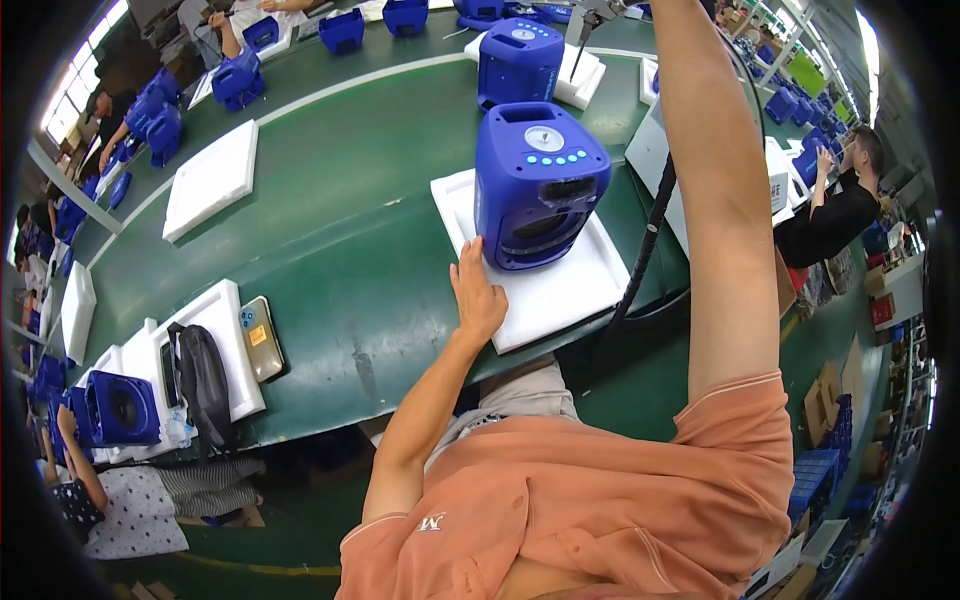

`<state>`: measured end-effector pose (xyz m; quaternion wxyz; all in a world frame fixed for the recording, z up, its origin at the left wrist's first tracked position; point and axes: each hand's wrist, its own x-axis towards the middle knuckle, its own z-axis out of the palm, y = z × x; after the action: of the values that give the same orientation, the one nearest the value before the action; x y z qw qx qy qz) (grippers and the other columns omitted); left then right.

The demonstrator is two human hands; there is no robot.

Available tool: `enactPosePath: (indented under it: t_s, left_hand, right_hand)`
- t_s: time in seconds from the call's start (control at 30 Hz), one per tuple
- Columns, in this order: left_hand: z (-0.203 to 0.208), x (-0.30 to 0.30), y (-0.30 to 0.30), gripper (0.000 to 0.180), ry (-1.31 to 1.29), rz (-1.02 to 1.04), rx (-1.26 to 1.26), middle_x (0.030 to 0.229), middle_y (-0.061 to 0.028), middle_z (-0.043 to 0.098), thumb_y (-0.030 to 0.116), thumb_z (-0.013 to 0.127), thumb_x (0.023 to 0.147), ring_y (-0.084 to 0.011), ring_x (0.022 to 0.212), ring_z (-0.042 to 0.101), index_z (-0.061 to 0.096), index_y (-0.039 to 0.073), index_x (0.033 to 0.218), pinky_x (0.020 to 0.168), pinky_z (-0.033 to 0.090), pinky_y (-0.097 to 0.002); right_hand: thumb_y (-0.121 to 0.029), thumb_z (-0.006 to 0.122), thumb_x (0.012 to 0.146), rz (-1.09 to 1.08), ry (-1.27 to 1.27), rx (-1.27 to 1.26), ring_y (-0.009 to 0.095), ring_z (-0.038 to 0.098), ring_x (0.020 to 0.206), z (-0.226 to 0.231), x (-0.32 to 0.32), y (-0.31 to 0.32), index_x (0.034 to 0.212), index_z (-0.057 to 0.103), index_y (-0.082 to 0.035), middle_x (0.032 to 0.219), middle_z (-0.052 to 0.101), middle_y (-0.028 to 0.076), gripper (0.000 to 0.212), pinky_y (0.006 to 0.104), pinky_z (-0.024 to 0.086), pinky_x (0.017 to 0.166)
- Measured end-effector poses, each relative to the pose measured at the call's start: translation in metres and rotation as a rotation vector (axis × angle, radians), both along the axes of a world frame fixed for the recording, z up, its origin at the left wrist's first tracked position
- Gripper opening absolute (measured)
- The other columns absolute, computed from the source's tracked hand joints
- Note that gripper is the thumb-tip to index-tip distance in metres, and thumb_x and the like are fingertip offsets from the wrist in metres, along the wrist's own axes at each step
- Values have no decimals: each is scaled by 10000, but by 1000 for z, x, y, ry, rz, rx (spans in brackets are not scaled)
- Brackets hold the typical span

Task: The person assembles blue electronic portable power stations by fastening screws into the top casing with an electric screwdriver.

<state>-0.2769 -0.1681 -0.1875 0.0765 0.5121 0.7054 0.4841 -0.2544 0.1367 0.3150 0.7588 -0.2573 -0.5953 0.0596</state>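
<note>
A blue boxy speaker (545, 190) stands upright on a white foam tray (560, 310) in front of me. It has a carry handle on top, a round dial and a row of lit light-blue buttons. My left hand (481, 295) lies with fingers stretched against the speaker's lower left side, over the tray's edge. Upward past the speaker goes my right arm (725, 220), and its hand is beyond the top edge of the picture. A metal tool with a thin dark tip (590, 30) shows near the top, left of that arm.
Behind stands a second blue speaker (519, 65). On the green bench are a foam slab (210, 182), a phone (262, 340) and a black pouch (204, 378). A black cable (650, 240) runs between speaker and right arm. A co-worker (835, 200) stands at right.
</note>
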Motion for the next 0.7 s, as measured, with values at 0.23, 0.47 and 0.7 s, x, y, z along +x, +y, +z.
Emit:
enactPosePath:
  t_s: [0.23,0.47,0.7]
  left_hand:
    - [82,-26,31,882,-309,-33,353,1581,-304,315,315,621,880,-407,1498,300,229,-68,1570,1237,202,-491]
    - [155,-40,87,963,-706,-133,316,1554,-321,357,440,627,901,-380,1410,441,205,-98,1579,1184,326,-370]
    - [150,-35,92,978,-772,-178,402,1524,-336,375,430,638,900,-368,1373,466,184,-124,1565,1166,353,-375]
  right_hand:
    - [-604,500,1027,479,-42,-95,417,512,1312,-27,-15,-58,1397,421,207,1364,550,362,894,405,381,1118]
    - [-430,502,1084,425,9,313,348,623,1030,-62,-61,-53,1226,578,116,1119,668,251,570,452,465,934]
    - [-400,501,1087,252,-39,134,364,637,968,-84,-64,-48,1134,614,93,1016,677,246,508,453,478,892]
